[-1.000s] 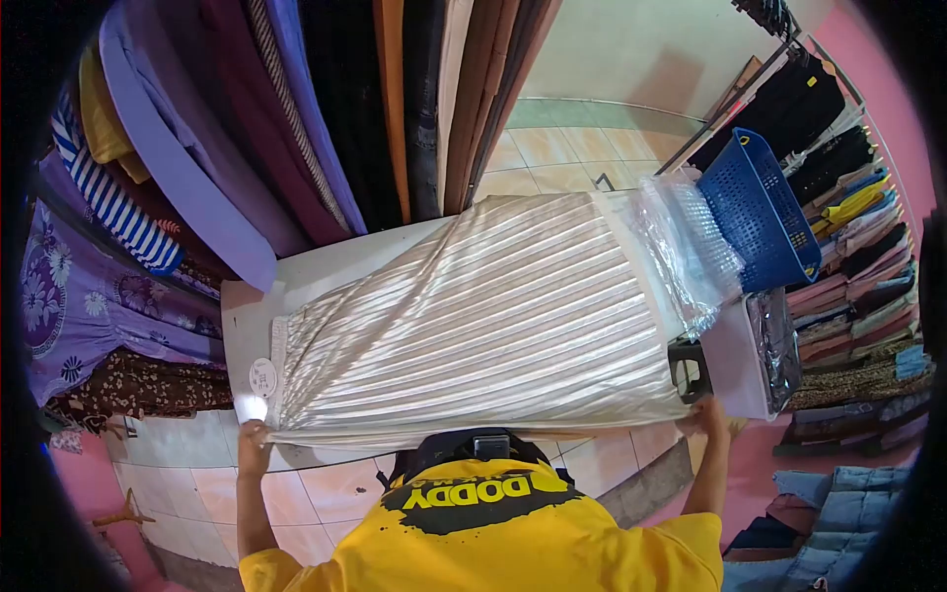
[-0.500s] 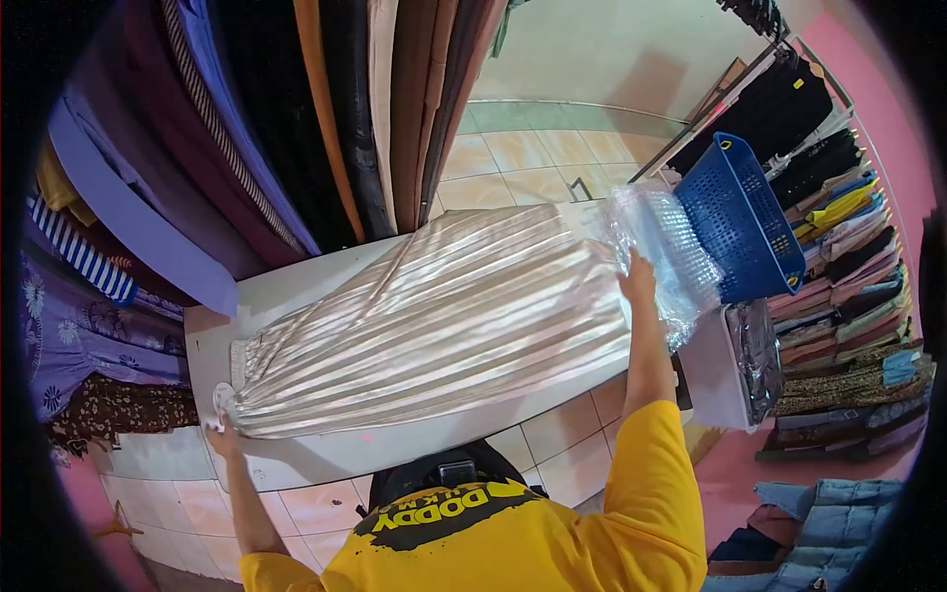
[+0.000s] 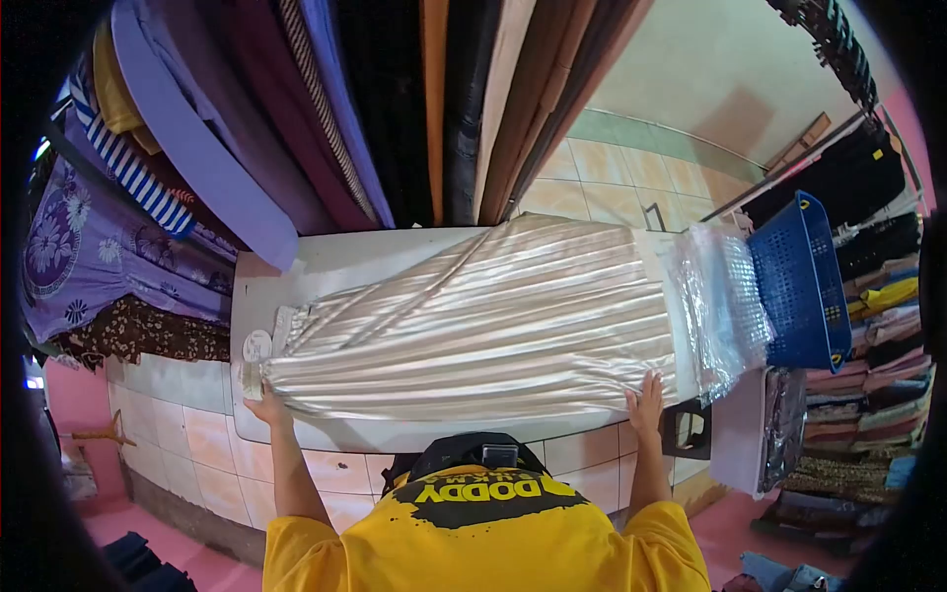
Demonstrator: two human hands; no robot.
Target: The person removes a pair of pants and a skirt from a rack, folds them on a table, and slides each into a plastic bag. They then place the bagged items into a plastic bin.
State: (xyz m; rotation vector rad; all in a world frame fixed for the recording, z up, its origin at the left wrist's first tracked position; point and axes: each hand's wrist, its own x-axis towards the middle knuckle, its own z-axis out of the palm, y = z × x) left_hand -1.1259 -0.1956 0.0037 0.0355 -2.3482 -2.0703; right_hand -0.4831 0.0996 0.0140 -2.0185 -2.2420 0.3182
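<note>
A shiny cream pleated skirt point(image 3: 473, 326) lies spread across a white table point(image 3: 340, 434), its gathered waistband to the left and its wide hem to the right. At the waistband's near corner, my left hand point(image 3: 268, 407) pinches the fabric, though the fingertips are partly hidden. A pale round tag point(image 3: 256, 345) lies just beyond that hand. My right hand point(image 3: 646, 403) rests on the near edge of the skirt by the hem, fingers spread and flat. Small creases show in the cloth around it.
Clear plastic packaging point(image 3: 725, 311) lies at the table's right end, beside a tilted blue basket point(image 3: 804, 286). Hanging garments point(image 3: 326, 128) crowd the far left side. More clothes point(image 3: 878, 345) hang on a rack at the right. Tiled floor point(image 3: 621, 183) shows behind the table.
My right hand has come away from beside the plastic packaging and moved toward me onto the skirt's near hem corner. My left hand stays at the waistband. The view has shifted.
</note>
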